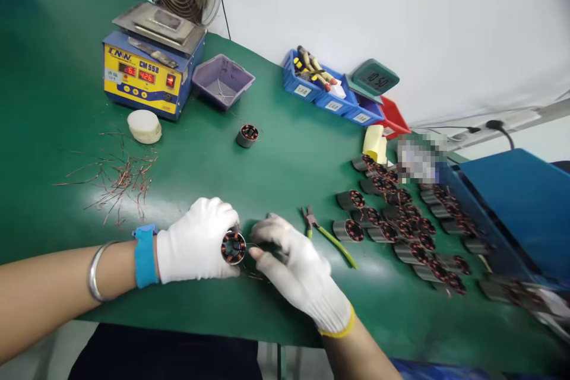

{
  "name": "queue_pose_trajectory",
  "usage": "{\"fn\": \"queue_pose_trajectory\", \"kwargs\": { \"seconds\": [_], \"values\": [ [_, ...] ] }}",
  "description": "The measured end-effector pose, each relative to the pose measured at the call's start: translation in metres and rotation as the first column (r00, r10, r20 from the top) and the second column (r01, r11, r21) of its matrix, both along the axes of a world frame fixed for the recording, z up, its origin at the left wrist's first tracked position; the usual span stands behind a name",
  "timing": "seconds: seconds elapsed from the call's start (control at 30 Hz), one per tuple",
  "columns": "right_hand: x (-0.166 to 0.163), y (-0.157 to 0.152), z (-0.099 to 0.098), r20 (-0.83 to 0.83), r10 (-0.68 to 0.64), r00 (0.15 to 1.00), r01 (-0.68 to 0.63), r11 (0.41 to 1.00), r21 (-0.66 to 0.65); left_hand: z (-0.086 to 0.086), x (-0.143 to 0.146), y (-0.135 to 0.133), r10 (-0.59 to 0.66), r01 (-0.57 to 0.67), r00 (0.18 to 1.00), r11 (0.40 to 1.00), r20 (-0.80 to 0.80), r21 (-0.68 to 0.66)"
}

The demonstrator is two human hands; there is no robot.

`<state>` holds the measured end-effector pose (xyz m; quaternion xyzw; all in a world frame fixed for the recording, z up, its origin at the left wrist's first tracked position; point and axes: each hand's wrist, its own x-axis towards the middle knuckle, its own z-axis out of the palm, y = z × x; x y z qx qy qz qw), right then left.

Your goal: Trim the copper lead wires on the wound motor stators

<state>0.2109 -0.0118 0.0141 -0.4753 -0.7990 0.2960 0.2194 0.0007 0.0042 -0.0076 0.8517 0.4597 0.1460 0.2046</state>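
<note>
1. The left hand (196,243), in a white glove, holds a small metal ring (228,244) with copper wire inside.
2. The right hand (296,267), in a white glove with a yellow edge, is just beside the ring. Its finger and thumb are close to thin wire ends (252,275).
3. Green-handled pliers (337,245) lie near the right hand on the green tabletop (196,172).
4. Many more rings (348,230) sit on the right side.
5. A messy pile of copper wires (127,181) lies on the left, near a round white thing (145,126).
6. Behind it, a yellow and blue machine (142,80) shows red numbers, beside a purple tray (205,89).
</note>
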Motion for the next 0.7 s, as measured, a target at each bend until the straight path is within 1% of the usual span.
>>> {"fn": "queue_pose_trajectory", "kwargs": {
  "seconds": [0.07,0.1,0.2,0.23,0.33,0.37,0.43,0.5,0.57,0.63,0.7],
  "values": [
    [-0.01,0.006,0.0,0.006,0.1,0.995,-0.1,0.994,-0.046,-0.004,0.001,-0.002,0.03,-0.03,1.0,0.999,-0.004,0.012],
    [-0.013,0.009,-0.001,-0.013,0.118,0.993,-0.119,0.992,-0.043,-0.005,0.001,-0.003,0.04,-0.04,0.999,0.999,-0.012,0.009],
    [-0.02,0.016,-0.004,-0.062,0.08,0.995,-0.08,0.997,-0.002,-0.005,0.001,-0.004,0.059,-0.059,0.998,0.998,-0.038,-0.005],
    [-0.022,0.019,-0.005,-0.071,0.089,0.993,-0.088,0.996,0.021,-0.004,0.001,-0.004,0.056,-0.057,0.997,0.998,-0.046,-0.005],
    [-0.027,0.028,-0.008,-0.043,0.167,0.985,-0.161,0.98,0.112,0.0,0.0,-0.002,-0.002,0.001,0.998,1.0,-0.068,-0.015],
    [-0.028,0.031,-0.01,-0.018,0.183,0.983,-0.179,0.976,0.122,0.002,0.0,-0.001,-0.031,0.029,0.997,0.999,-0.072,-0.029],
    [-0.029,0.037,-0.012,0.032,0.174,0.984,-0.176,0.979,0.1,0.004,-0.001,0.001,-0.08,0.075,0.994,0.995,-0.074,-0.065],
    [-0.025,0.039,-0.015,0.068,0.144,0.987,-0.148,0.987,0.062,0.005,-0.002,0.002,-0.107,0.101,0.992,0.99,-0.067,-0.094],
    [-0.014,0.036,-0.017,0.101,0.123,0.987,-0.128,0.991,0.043,0.005,-0.003,0.002,-0.112,0.108,0.993,0.99,-0.035,-0.093],
    [0.002,0.027,-0.017,0.136,0.114,0.984,-0.119,0.992,0.035,0.006,-0.005,0.003,-0.11,0.109,0.994,0.991,-0.014,-0.08],
    [0.018,0.014,-0.015,0.16,0.049,0.986,-0.058,0.997,0.054,0.006,-0.008,0.004,-0.093,0.091,0.995,0.993,-0.024,-0.073]
  ]
}}
